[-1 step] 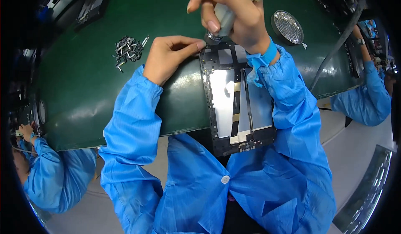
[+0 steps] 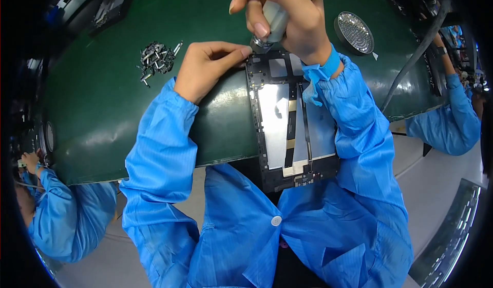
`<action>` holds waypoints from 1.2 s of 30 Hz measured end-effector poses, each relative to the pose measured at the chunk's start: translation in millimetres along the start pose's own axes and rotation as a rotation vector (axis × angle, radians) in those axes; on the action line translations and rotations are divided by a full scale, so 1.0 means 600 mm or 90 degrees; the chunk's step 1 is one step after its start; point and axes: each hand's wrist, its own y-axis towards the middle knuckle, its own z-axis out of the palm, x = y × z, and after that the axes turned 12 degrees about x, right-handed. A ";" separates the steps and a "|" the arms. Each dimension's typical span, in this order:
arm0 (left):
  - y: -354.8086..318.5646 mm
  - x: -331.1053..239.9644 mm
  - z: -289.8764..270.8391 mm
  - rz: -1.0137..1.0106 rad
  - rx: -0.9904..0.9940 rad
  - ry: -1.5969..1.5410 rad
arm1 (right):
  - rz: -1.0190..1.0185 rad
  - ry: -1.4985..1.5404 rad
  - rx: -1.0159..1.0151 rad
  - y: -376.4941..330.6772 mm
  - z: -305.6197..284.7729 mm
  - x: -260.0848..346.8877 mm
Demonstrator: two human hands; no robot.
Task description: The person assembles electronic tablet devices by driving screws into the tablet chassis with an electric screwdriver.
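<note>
An opened tablet (image 2: 272, 126), with black edges, silver plates and dark ribbon cables, lies partly over the table's front edge. At its far left corner, my left hand (image 2: 208, 69) pinches with thumb and forefinger; the fingertips are closed on that corner. My right hand (image 2: 295, 23) grips a pale electric screwdriver (image 2: 277, 23), held at a slant. Its metal nose (image 2: 261, 45) points down at the tablet's far edge, close to my left fingertips. The bit and the spot beneath it are hidden.
A pile of small dark and silver parts (image 2: 156, 59) lies on the green table (image 2: 123, 134) at left. On the right is a round dish of small shiny pieces (image 2: 354, 32). A grey cable (image 2: 411, 64) hangs nearby. Co-workers' blue sleeves (image 2: 77, 211) show at both sides.
Almost nothing differs. The view shifts very slightly; both hands, the screwdriver and the tablet keep their places relative to each other.
</note>
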 end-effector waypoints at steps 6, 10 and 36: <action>-0.001 0.011 -0.014 0.034 0.025 0.005 | 0.008 -0.024 0.011 0.008 0.006 -0.025; 0.001 0.019 -0.011 0.078 -0.008 -0.010 | 0.001 -0.048 0.020 0.009 0.006 -0.036; 0.009 0.027 -0.033 0.060 0.044 0.157 | -0.003 -0.075 0.051 0.011 -0.008 -0.060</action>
